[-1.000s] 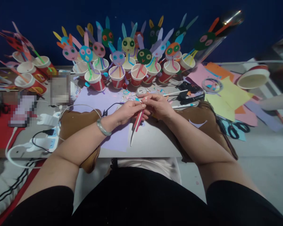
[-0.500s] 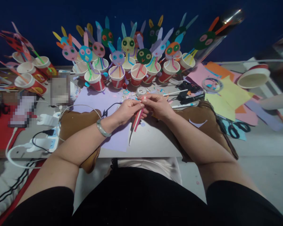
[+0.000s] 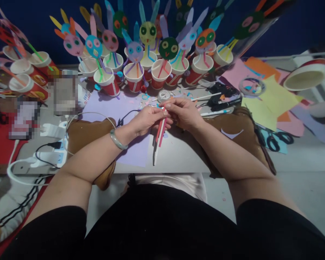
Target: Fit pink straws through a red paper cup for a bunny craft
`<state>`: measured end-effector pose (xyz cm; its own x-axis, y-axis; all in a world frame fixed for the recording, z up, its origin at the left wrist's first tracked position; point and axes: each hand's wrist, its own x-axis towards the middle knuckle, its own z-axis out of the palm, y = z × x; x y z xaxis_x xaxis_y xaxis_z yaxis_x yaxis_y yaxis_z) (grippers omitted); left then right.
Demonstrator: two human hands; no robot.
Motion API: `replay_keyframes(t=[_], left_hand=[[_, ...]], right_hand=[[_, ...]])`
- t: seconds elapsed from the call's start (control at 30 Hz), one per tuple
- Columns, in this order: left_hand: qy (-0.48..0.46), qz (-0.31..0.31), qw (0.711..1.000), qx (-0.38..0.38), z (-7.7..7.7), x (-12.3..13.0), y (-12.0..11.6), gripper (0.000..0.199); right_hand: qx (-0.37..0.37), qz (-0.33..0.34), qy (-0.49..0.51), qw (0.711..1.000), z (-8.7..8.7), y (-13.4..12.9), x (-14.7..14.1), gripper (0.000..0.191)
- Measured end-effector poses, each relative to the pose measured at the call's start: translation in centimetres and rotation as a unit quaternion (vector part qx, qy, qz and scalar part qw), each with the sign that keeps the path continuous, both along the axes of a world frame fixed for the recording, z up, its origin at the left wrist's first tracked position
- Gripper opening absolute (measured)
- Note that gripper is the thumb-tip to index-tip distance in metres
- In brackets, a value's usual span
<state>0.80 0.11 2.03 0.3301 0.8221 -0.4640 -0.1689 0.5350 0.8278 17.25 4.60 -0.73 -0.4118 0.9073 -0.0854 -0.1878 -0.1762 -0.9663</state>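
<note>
Thin red, pink and white straws (image 3: 160,135) hang in a small bundle between my hands, low over the table. My left hand (image 3: 148,119) pinches them with thumb and finger. On the other side my right hand (image 3: 182,112) has its fingertips closed on their upper ends, where a bit of red shows; the exact joint is hidden. Just beyond the fingers lies a roll of tape (image 3: 163,95). A purple paper sheet (image 3: 132,155) spreads under and beside my left hand.
Paper cups (image 3: 108,83) with paper rabbit figures (image 3: 135,51) on straws line the back. To the right lie scissors (image 3: 277,140), coloured paper (image 3: 265,104) and black tools (image 3: 218,99). Brown cushions (image 3: 90,133) flank the work area; a power strip (image 3: 61,155) with cables is at left.
The view has tilted slightly downward and shifted. The straws hang a little more upright, with both hands still pinching them close together.
</note>
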Motion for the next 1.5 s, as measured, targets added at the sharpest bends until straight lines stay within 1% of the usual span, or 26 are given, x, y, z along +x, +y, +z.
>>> replay_keyframes(t=[0.07,0.17,0.3,0.37,0.53,0.6,0.73,0.87,1.0,1.13,1.27,1.4,1.5], left_hand=[[0.007,-0.009,1.0,0.003,-0.1,0.0,0.0,0.018],[0.013,-0.004,1.0,0.009,-0.1,0.1,-0.1,0.016],[0.016,0.025,0.999,0.027,0.1,0.3,0.0,0.016],[0.016,0.047,0.998,0.044,0.0,0.2,0.2,0.016],[0.035,0.127,0.986,0.106,-0.6,-0.5,1.2,0.02],[0.039,0.151,0.981,0.117,-0.8,-0.7,1.4,0.022],[0.044,0.168,0.978,0.117,-0.4,-0.8,1.3,0.027],[0.037,0.188,0.972,0.135,0.1,-0.9,1.2,0.028],[0.029,0.187,0.971,0.149,0.0,-0.9,0.9,0.029],[0.026,0.172,0.976,0.131,0.0,-0.7,0.6,0.028],[0.023,0.169,0.978,0.12,0.4,-0.5,0.3,0.024],[-0.006,0.166,0.979,0.118,0.7,-0.4,0.2,0.026],[-0.024,0.166,0.978,0.123,0.5,-0.3,0.1,0.025]], right_hand=[[0.006,0.002,0.001,1.0,0.1,-0.1,-0.1,0.047],[0.008,0.002,-0.007,1.0,0.2,-0.3,-0.2,0.049],[0.011,-0.019,-0.022,1.0,0.1,-0.4,-0.3,0.054],[0.008,-0.015,-0.024,1.0,0.0,-0.4,-0.4,0.055],[0.021,0.042,-0.058,0.997,0.0,-0.7,-0.6,0.061],[0.015,0.061,-0.083,0.995,0.1,-0.8,-0.6,0.061],[0.012,0.073,-0.127,0.989,0.5,-1.1,-0.6,0.064],[0.048,0.11,-0.141,0.983,0.8,-1.5,-0.5,0.061],[0.073,0.134,-0.131,0.98,0.7,-1.7,-0.5,0.056],[0.078,0.14,-0.129,0.979,0.6,-2.0,-0.5,0.055],[0.083,0.154,-0.127,0.976,1.1,-2.2,-0.6,0.055],[0.107,0.15,-0.125,0.975,1.3,-2.2,-0.5,0.055],[0.113,0.142,-0.125,0.975,1.2,-2.2,-0.5,0.054]])
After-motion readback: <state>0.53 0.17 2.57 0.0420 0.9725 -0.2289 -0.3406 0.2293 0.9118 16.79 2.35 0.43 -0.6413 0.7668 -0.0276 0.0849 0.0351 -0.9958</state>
